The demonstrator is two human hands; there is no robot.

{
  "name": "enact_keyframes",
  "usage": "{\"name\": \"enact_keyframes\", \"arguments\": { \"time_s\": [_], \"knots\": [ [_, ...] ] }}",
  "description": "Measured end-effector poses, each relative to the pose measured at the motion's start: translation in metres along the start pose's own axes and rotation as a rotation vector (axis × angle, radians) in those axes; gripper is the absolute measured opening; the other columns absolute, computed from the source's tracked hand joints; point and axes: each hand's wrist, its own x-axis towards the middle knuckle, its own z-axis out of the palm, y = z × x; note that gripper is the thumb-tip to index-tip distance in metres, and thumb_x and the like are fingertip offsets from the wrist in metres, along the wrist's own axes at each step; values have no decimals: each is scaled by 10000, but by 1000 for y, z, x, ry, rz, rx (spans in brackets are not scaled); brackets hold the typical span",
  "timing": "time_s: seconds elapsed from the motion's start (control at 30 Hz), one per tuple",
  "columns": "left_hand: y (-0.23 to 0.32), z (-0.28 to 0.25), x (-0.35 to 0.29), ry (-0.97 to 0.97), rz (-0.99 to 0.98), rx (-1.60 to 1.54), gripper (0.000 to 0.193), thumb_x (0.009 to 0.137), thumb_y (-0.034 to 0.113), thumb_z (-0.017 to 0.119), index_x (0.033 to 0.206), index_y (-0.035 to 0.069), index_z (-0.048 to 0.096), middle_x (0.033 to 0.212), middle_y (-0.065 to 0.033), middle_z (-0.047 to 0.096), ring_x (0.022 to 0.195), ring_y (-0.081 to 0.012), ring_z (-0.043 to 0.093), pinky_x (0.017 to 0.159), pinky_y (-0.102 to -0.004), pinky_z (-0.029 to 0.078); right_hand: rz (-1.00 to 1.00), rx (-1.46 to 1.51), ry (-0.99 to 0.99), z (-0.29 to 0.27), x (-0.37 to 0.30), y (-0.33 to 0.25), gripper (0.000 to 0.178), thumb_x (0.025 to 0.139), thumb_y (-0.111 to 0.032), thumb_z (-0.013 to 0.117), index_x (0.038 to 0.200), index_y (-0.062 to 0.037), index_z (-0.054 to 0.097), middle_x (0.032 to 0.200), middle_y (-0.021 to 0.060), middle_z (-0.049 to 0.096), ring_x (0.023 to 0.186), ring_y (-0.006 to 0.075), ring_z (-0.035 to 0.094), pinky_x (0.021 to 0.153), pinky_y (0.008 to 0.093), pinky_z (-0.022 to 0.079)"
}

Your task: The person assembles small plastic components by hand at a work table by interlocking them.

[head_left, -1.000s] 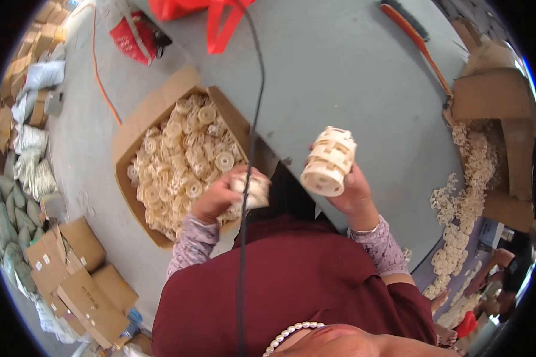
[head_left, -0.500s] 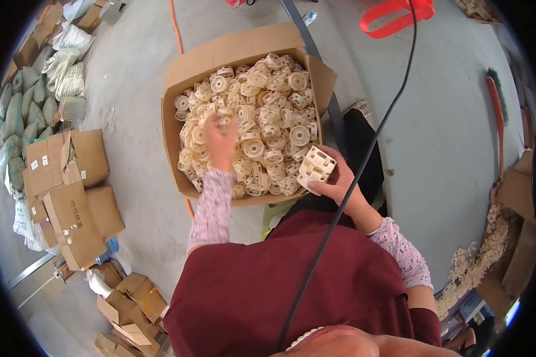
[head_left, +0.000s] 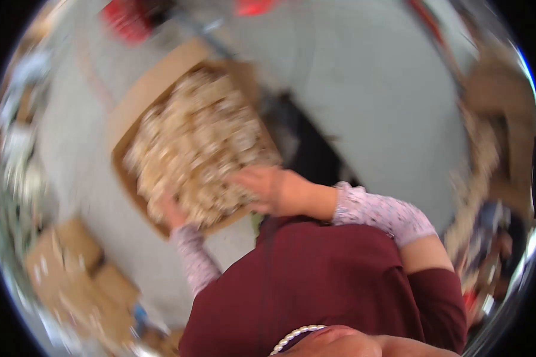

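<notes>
A cardboard box (head_left: 158, 77) stands in front of me, filled with cream-coloured plastic wheel-shaped parts (head_left: 190, 140). My left hand (head_left: 171, 209) is at the box's near left side, over the parts. Its fingers are smeared by motion. Over the near right edge of the box is my right hand (head_left: 268, 185), its fingers pointing left over the heap. Blur hides how far its fingers are bent, and I cannot make out a part in it.
Brown cartons (head_left: 80, 268) are stacked at the left, with pale and green sacks further out. Something red (head_left: 127, 21) lies beyond the box. More brown cardboard (head_left: 500, 95) is on the right. A dark shape (head_left: 315, 143) lies just right of the box.
The whole view has swung and blurred, putting the box further left and tilted. My right hand has moved from beside the box to over its edge; the parts it held no longer show.
</notes>
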Motion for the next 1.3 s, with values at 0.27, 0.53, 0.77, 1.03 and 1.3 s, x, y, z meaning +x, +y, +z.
{"name": "enact_keyframes", "arguments": {
  "time_s": [0.27,0.53,0.77,1.03,1.3],
  "knots": [
    [96,50,151,-327,171,-481,410,1065,161,606,1433,-18,627,1522,-191,591,1402,-314,559,1153,-482,462,106,95,631,-30,-217,-8,330,945,-115,749,1270,-84,696,1167,122,719,1037,335,709,882,432,586],
    [254,18,32,-113,728,-327,303,1000,102,662,1245,-57,739,1281,-183,732,1183,-277,690,1008,-419,553,1039,-490,1751,92,-491,-20,259,892,-22,707,1149,-30,736,1108,153,714,995,314,703,893,395,572],
    [600,39,-91,-722,1681,-549,407,861,142,809,1266,157,769,1409,-113,644,1295,-360,589,1104,-518,468,1555,-900,1952,153,-656,38,650,837,-240,824,1415,-50,598,1382,232,598,1325,423,540,1138,498,433],
    [714,164,-146,-942,2097,-286,489,936,202,747,1419,199,673,1571,-111,528,1469,-352,468,1234,-565,340,1562,-537,2077,166,-717,71,834,777,-346,887,1460,-12,545,1330,236,652,1239,421,615,1067,508,488],
    [795,176,-222,-918,1815,-337,567,878,246,827,1374,62,619,1367,-170,593,1306,-392,559,1093,-479,484,1581,-670,2130,152,-790,89,693,795,-302,872,1355,19,620,1235,259,691,1150,467,650,1018,508,517]
  ]
}}
